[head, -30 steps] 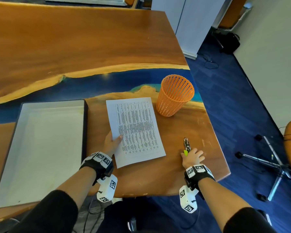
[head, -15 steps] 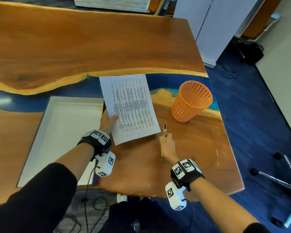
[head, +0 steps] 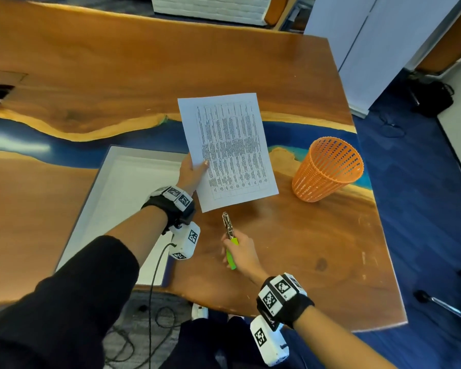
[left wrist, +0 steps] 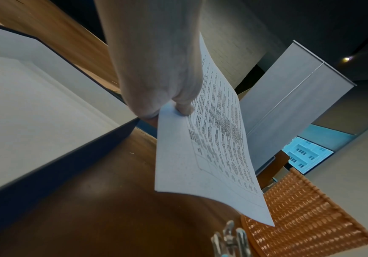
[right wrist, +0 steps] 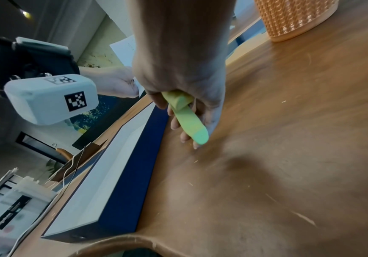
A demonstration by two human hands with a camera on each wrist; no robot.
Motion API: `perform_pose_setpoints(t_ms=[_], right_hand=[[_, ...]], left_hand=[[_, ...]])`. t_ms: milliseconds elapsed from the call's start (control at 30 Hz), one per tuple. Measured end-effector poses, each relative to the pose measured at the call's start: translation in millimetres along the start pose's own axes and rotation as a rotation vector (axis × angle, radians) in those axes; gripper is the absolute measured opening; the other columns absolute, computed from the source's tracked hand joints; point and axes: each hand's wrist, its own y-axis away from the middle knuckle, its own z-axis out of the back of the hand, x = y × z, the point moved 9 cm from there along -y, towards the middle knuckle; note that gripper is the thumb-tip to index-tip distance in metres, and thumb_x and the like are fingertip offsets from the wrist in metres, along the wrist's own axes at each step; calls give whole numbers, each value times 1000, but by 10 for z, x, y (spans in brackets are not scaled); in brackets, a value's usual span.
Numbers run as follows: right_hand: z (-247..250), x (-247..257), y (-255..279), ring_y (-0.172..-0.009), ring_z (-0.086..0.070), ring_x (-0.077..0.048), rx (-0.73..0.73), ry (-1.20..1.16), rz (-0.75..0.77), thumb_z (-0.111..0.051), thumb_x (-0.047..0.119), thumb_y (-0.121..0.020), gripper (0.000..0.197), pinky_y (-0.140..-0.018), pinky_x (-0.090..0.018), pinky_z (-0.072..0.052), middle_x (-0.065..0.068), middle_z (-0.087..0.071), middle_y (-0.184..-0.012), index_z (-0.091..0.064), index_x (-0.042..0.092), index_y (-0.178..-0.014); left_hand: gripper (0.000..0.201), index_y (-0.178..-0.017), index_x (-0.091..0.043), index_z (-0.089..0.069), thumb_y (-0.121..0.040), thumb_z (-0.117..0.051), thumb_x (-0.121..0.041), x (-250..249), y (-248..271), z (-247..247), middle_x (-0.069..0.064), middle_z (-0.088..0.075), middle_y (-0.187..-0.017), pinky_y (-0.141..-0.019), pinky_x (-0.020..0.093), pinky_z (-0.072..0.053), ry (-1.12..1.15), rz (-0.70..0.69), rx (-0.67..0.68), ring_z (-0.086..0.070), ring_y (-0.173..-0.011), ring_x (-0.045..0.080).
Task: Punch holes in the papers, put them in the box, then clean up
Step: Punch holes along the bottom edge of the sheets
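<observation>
Paper lifted and hole punch raised, ready for the first punch.

The tabletop (head: 290, 249) carries the open box (head: 109, 166) at left, ready to receive sheets, and an orange basket (head: 328, 169) at right, likely for scraps. The left hand (head: 190, 173) pinches the papers (head: 229, 150) clear of the wood, near edge exposed; the right hand (head: 240, 253) grips the hole punch (head: 229, 230) just below it.

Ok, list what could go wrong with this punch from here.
1. The left hand pinches the paper at one side edge only; the sheet hangs curved in the air, so it may buckle when the hole punch bites.
2. The right hand grips the green handles; the metal head is not yet on the near edge, so the hole may land crooked.
3. Nothing lies under the punch but the table; chads may scatter, missing the orange basket.
</observation>
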Motion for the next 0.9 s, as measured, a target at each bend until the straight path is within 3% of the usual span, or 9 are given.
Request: perform_pose_setpoints(t_ms=[133, 300, 400, 533, 667, 733, 833, 900], right_hand=[[-15, -21, -25, -48, -51, -20, 16, -7, -11, -47, 14, -92, 21, -49, -30, -45, -6, -58, -61, -54, 24, -74], [-17, -44, -64, -49, -51, -20, 25, -10, 0, -47, 16, -92, 17, -47, -28, -44, -5, -57, -61, -54, 21, -77], [-17, -79, -88, -48, -47, -18, 27, 0, -4, -47, 20, -92, 14, -46, -27, -40, -3, -53, -60, -54, 15, -80], [12, -137, -95, -65, -43, -17, 47, 84, -38, -41, 42, -86, 23, -63, -30, -34, 3, -46, -66, -54, 23, -81], [-54, -217, -70, -60, -44, -4, 158, 71, -69, -47, 49, -91, 36, -58, -24, -35, 1, -48, -77, -45, 14, -100], [-34, -222, -62, -54, -46, -3, 151, 11, -61, -55, 50, -88, 36, -53, -21, -39, 1, -51, -74, -47, 17, -98], [46, -231, -82, -71, -59, -14, 86, -24, -49, -64, 44, -84, 31, -66, -32, -55, 0, -58, -74, -54, 15, -91], [84, -238, -96, -75, -66, -24, 52, -125, -45, -70, 32, -82, 28, -72, -44, -60, -15, -67, -82, -57, 10, -93]], left_hand=[[46, -138, -4, -43, -94, -56, -11, 40, 25, -76, 16, -58, -132, -96, 52, -50, 12, 35, 10, -61, -116, 31], [46, -140, -7, -41, -96, -54, -11, 87, 60, -181, 14, -58, -132, -90, 40, -54, 8, 54, 48, -61, -114, 28], [46, -140, -8, -41, -96, -54, -12, 108, 70, -204, 15, -57, -133, -94, 45, -52, 7, 60, 50, -61, -116, 30], [44, -139, -8, -42, -96, -53, -11, 115, 49, -167, 15, -57, -133, -96, 47, -51, -7, 69, 21, -60, -116, 30], [46, -139, -7, -42, -95, -54, -12, 96, 20, -104, 15, -57, -133, -96, 48, -51, -1, 72, -14, -61, -115, 30], [47, -139, -7, -42, -95, -55, -13, 98, 10, -80, 15, -56, -134, -97, 50, -50, 4, 76, -24, -60, -117, 31], [46, -139, -8, -43, -95, -55, -14, 95, 10, -70, 14, -57, -134, -97, 51, -50, 10, 75, -22, -60, -117, 31], [45, -138, -9, -42, -95, -55, -13, 91, 14, -73, 14, -57, -134, -97, 51, -50, 10, 79, -23, -60, -116, 31]])
